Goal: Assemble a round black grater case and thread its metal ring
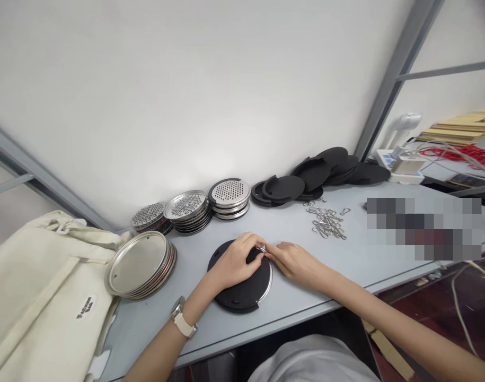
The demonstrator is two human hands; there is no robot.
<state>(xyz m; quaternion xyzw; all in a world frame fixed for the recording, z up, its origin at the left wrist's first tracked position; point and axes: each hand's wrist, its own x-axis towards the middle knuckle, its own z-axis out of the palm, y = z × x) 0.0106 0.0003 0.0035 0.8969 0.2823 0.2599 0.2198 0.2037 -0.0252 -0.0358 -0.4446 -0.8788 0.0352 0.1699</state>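
A round black disc (242, 292) with a silver metal rim along its right side lies on the table in front of me. My left hand (238, 260) rests over its upper part, thumb and fingers closed on a small shiny metal clip (262, 249) at the disc's upper right edge. From the right, the fingertips of my right hand (292, 263) pinch the same clip. Fingers cover most of the clip, so its exact shape is hidden. Beyond my right hand lies a heap of small metal spring clips (327, 223).
Stacks of perforated metal grater discs (186, 207) stand along the wall. Smooth metal plates (137, 265) are stacked at left beside a cream cloth bag (55, 286). Black discs (284, 188) pile up at the back. A white power strip (403, 170) sits at far right.
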